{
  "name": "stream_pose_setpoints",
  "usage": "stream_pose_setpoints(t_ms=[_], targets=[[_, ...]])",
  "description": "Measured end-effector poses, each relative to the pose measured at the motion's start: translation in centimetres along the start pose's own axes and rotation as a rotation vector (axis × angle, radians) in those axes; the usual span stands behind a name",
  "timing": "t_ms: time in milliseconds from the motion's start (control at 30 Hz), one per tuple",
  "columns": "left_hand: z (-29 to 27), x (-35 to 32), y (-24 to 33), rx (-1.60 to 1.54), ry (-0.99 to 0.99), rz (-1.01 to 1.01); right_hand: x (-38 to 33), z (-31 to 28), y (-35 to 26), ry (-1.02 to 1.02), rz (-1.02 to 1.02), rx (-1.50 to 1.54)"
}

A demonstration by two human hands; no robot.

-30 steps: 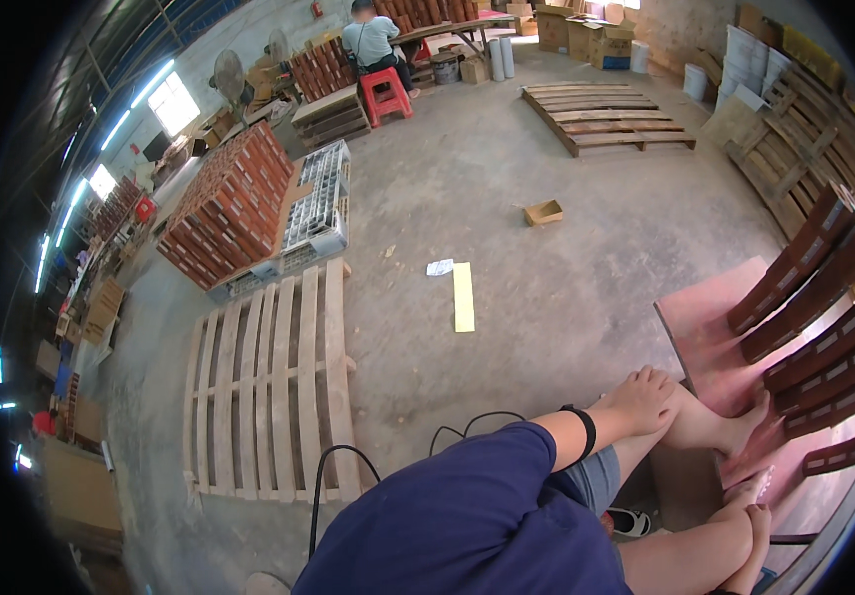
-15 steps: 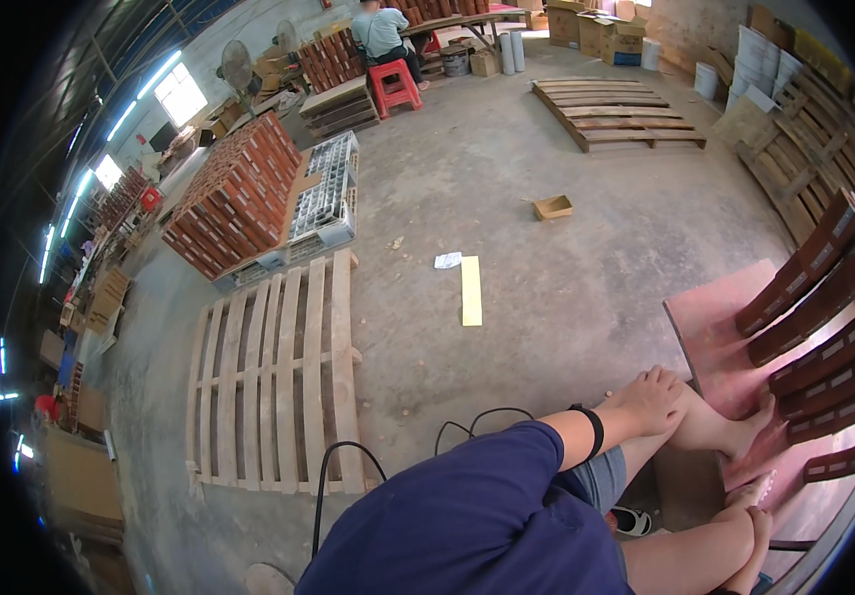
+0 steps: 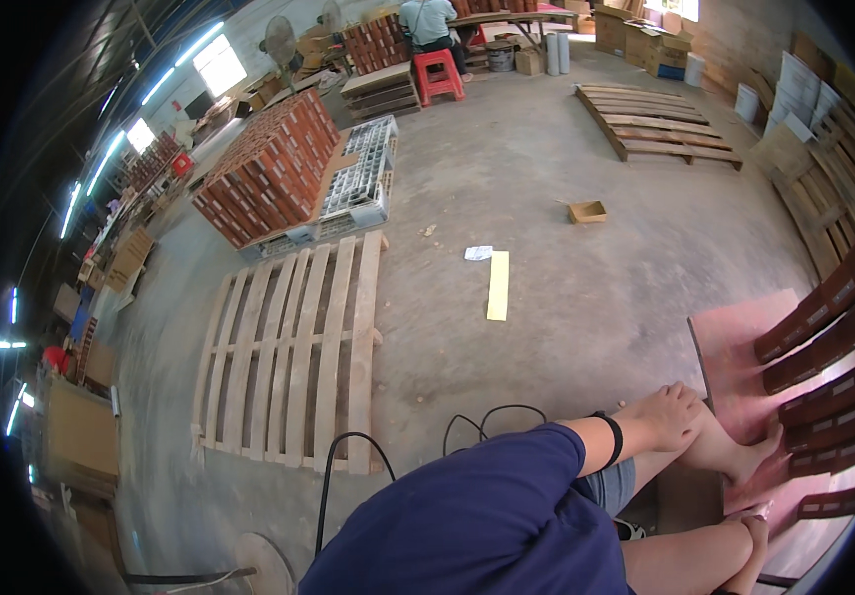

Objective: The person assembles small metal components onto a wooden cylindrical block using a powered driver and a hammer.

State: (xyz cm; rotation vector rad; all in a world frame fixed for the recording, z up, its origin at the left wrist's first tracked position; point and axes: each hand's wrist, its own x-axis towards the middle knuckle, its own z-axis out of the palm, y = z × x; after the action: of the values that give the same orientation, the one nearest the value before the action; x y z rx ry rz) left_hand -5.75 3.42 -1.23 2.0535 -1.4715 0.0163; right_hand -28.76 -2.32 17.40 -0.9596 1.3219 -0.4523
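Note:
My left hand (image 3: 678, 416) lies on my left knee with its fingers laid over it and nothing in it. A black band (image 3: 610, 439) circles that wrist. My right hand (image 3: 757, 545) rests against the side of my right knee (image 3: 710, 545); only part of it shows, its fingers lying against the knee, and no object appears in it. In front of my legs stand several tall reddish-brown stacks (image 3: 829, 293) with pale labels, on a pink board (image 3: 730, 332). My feet are on or beside that board, and neither hand touches the stacks.
A bare wooden pallet (image 3: 288, 347) lies on the floor, with a loaded plastic pallet (image 3: 358, 188) behind it. A yellow strip (image 3: 499, 286), a small cardboard box (image 3: 587, 212) and a black cable (image 3: 324, 486) are on the floor. Farther off, a person (image 3: 429, 22) sits on a red stool (image 3: 437, 77).
The view has swung slightly, so the floor, pallets and stacks sit farther right in the picture. Both hands stay on my knees.

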Motion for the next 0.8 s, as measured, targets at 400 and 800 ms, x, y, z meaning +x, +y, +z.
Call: stream_pose_setpoints(t_ms=[400,800], targets=[[0.2,-0.3,0.3,0.017,0.006,0.0,0.0,0.7,0.0,-0.005,-0.015,-0.006],[0.4,-0.4,-0.1,0.007,0.027,0.006,0.6,-0.4,0.4,0.01,-0.035,-0.005]])
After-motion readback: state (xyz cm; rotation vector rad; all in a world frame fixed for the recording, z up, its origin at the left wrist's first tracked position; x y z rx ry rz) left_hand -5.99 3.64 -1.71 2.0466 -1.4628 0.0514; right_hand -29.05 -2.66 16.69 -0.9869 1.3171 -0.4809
